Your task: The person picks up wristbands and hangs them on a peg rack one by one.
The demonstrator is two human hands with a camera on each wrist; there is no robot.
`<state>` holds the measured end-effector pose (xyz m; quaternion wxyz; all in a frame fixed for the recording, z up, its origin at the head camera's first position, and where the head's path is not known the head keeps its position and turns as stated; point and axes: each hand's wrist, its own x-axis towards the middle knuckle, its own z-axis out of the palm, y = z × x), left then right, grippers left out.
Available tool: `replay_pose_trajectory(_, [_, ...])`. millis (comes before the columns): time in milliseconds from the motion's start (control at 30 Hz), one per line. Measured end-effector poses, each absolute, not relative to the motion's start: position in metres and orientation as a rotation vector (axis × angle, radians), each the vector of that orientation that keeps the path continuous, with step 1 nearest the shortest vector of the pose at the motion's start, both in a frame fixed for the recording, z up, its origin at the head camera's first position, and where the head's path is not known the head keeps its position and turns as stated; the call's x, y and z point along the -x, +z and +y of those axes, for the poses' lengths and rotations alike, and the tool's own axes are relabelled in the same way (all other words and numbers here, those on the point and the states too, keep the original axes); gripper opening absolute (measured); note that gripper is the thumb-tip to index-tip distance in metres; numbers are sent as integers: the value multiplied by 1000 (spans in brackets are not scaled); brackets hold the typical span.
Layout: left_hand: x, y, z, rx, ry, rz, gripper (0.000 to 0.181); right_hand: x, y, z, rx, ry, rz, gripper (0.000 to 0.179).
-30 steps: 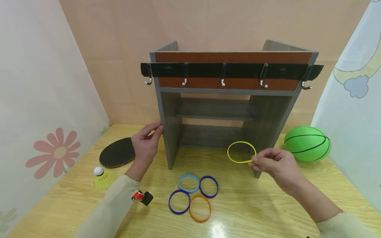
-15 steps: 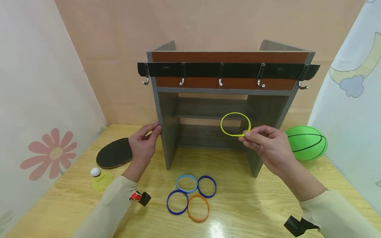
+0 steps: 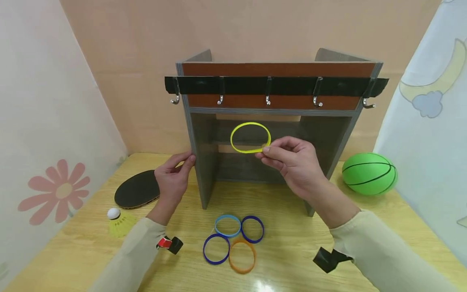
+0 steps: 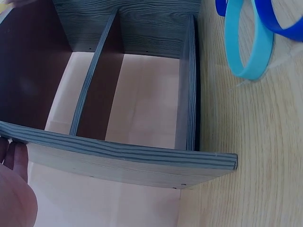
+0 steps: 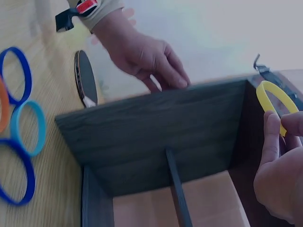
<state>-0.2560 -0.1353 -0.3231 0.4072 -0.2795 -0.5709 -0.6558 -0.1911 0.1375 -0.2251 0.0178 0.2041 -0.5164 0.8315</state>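
Observation:
My right hand (image 3: 295,162) pinches a yellow silicone wristband (image 3: 250,138) between thumb and fingers, held up in front of the shelf's upper opening and below the hooks. My left hand (image 3: 173,176) holds the front edge of the left side panel of the grey wooden shelf (image 3: 198,162); its fingertips are partly behind that panel in the left wrist view. Several metal hooks, among them the middle hook (image 3: 268,100), hang from a black strip (image 3: 292,86) across the shelf's top. On the table lie a light blue wristband (image 3: 228,226), two dark blue wristbands (image 3: 216,249) and an orange wristband (image 3: 242,256).
At the left a black table tennis bat (image 3: 136,188) and a yellow shuttlecock (image 3: 122,224) lie on the wooden table (image 3: 288,259). A green ball (image 3: 369,173) sits right of the shelf. Cloth walls enclose the back and sides.
The right hand has lifted the yellow wristband and carried it leftward, from low beside the right panel to mid-shelf. My left hand keeps its place on the panel; the head view shifts slightly.

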Motion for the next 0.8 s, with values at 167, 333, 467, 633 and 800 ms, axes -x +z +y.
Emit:
replay_pose_trajectory(167, [257, -323, -136, 704, -1640, -1426, 12, 192, -212, 113, -661, 2603, -1627, 14])
replay_pose_trajectory(333, [257, -323, -136, 719, -1652, -1433, 12, 191, -202, 96, -677, 2586, -1665, 15])
replay_pose_trajectory(467, [255, -322, -137, 726, -1684, -1427, 13, 192, -194, 81, -728, 2575, -1676, 14])
replay_pose_trajectory(633, [256, -322, -138, 775, -1695, -1387, 15, 193, -187, 61, -764, 2567, -1722, 12])
replay_pose_trajectory(800, [258, -321, -136, 823, -1695, -1374, 14, 196, -181, 49, -758, 2567, -1719, 7])
